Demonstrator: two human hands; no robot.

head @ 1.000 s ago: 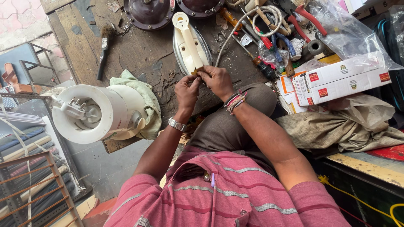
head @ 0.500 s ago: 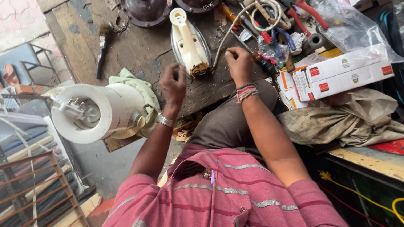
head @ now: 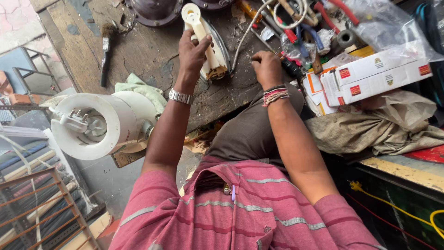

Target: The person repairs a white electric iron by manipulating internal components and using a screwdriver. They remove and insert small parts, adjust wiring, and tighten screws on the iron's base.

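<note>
A clothes iron (head: 217, 39) with a cream handle lies on the worn wooden workbench (head: 152, 51). My left hand (head: 193, 52), with a metal watch on the wrist, grips the cream handle of the iron. My right hand (head: 267, 68), with red and white bands on the wrist, is curled at the bench edge right of the iron, next to a black-handled tool (head: 292, 69). Whether its fingers hold something small is hidden. A grey cord (head: 243, 39) runs from the iron toward the back.
A white round appliance body (head: 95, 124) lies on its side left of my arm, by a green cloth (head: 138, 90). A brush (head: 106, 51) lies at far left. Tools and wires (head: 296, 23), white boxes (head: 370, 76) and a beige cloth (head: 370, 127) crowd the right.
My hands have parted from the iron's rear end. The left hand moved up onto the iron's handle and gripped it; the right hand moved right toward the tools.
</note>
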